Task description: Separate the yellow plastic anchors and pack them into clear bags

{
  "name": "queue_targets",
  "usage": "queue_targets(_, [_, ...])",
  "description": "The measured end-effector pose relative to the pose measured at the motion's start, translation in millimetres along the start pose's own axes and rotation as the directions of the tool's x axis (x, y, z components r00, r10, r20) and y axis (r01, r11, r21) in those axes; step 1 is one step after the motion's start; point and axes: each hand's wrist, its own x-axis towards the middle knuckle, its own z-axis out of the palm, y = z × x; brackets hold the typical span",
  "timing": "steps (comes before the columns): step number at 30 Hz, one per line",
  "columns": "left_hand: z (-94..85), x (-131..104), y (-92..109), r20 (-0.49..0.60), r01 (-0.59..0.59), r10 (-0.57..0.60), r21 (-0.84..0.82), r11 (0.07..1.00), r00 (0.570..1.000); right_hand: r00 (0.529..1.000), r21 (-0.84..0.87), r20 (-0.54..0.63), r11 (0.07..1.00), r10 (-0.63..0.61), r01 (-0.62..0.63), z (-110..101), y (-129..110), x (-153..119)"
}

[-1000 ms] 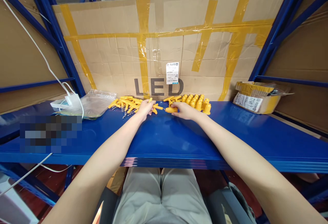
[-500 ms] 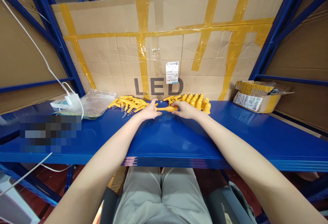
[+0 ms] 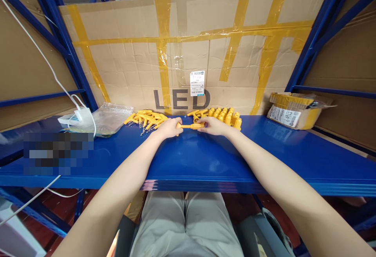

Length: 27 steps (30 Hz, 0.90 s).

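My left hand (image 3: 171, 127) is closed around the crossbar of a yellow T-handled corkscrew (image 3: 185, 126), just above the blue shelf. Its slim shaft points right and meets a wider yellow sleeve (image 3: 196, 125), which the fingers of my right hand (image 3: 214, 126) grip at the other end. How far the shaft sits inside the sleeve I cannot tell. Left of my left hand lies a heap of yellow T-handled corkscrews (image 3: 148, 119) with shiny metal spirals. Behind my right hand, several yellow sleeves (image 3: 225, 113) stand upright in rows, with a few yellow T-handled pieces (image 3: 199, 113) beside them.
A blue metal shelf (image 3: 199, 159) forms the work surface, backed by a taped cardboard sheet (image 3: 129, 65). On the left are a clear plastic bag (image 3: 113, 116), a white plug (image 3: 83, 114) with cable and a blurred dark object (image 3: 57, 151). A small cardboard box (image 3: 293, 112) sits right.
The fingers of my left hand, spread out before, have closed around the corkscrew's crossbar. My right hand has hardly moved and keeps its grip on the sleeve.
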Motion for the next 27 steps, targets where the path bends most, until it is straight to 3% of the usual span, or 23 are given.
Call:
queue_targets(4, [1.1,0.8,-0.6,0.014,0.008,-0.008,0.045,0.999,1.0,1.0,0.083,0.01,0.996,0.021,-0.022,-0.8,1.9,-0.1])
queue_targets(8, [1.6,0.9,-2.5,0.005,0.033,-0.034,0.045,0.998,0.999,0.999,0.269,0.042,0.962,0.032,-0.042,-1.3,7.7,0.6])
queue_targets(12, [3.3,1.9,-5.7,-0.022,0.032,-0.032,0.018,0.999,0.999,0.993,0.482,0.065,0.869,0.094,-0.114,-2.7,15.9,0.8])
queue_targets(16, [6.4,3.2,-8.6,-0.012,-0.004,0.003,-0.051,0.999,1.0,0.97,0.657,0.188,0.714,0.153,-0.24,-6.2,19.3,-2.4])
queue_targets(24, [8.4,4.2,-11.6,-0.033,-0.036,0.034,-0.057,0.998,0.999,0.932,0.717,0.323,0.601,0.162,-0.353,-7.1,14.3,-4.3])
queue_targets(27, [7.5,3.7,-10.2,-0.033,-0.038,0.035,-0.071,0.997,0.999,0.911,0.679,0.37,0.616,0.181,-0.398,-4.6,13.4,-1.3])
